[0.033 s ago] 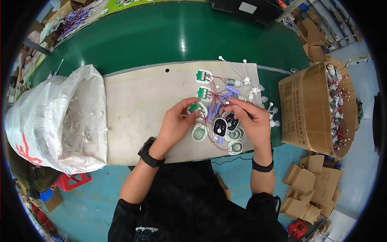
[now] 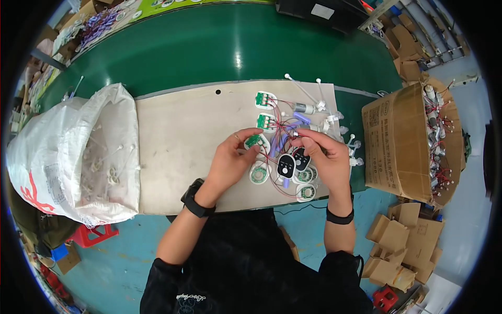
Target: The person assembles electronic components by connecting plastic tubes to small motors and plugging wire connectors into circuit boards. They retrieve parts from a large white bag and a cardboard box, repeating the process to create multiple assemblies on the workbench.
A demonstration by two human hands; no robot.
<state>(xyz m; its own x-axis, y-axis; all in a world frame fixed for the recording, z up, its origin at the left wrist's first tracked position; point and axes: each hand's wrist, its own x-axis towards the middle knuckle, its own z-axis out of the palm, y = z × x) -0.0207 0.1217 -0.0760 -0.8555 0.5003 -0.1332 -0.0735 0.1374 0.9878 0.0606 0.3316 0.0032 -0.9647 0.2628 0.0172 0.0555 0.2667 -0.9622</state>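
Note:
My left hand (image 2: pixel 229 163) grips a green circuit board (image 2: pixel 254 141) on a white rounded base between thumb and fingers. Opposite it, my right hand (image 2: pixel 330 159) pinches a small white plug (image 2: pixel 296 134) on thin red wires. Just beyond are two similar boards, one being this green board (image 2: pixel 263 99), beside a silver cylindrical motor (image 2: pixel 306 108) and a purple battery-like cylinder (image 2: pixel 301 118). Black oval button panels (image 2: pixel 286 166) lie between my hands. Nearer me are round white pieces with green ring boards (image 2: pixel 259 172). Red wires tangle among all these parts.
A white woven sack (image 2: pixel 63 152) holding clear plastic parts with thin rods lies on the left. On the right stands a cardboard box (image 2: pixel 392 141) full of wired motors. A beige mat (image 2: pixel 178 146) covers part of the green table (image 2: pixel 198 47). Flattened cartons (image 2: pixel 413 240) lie on the floor.

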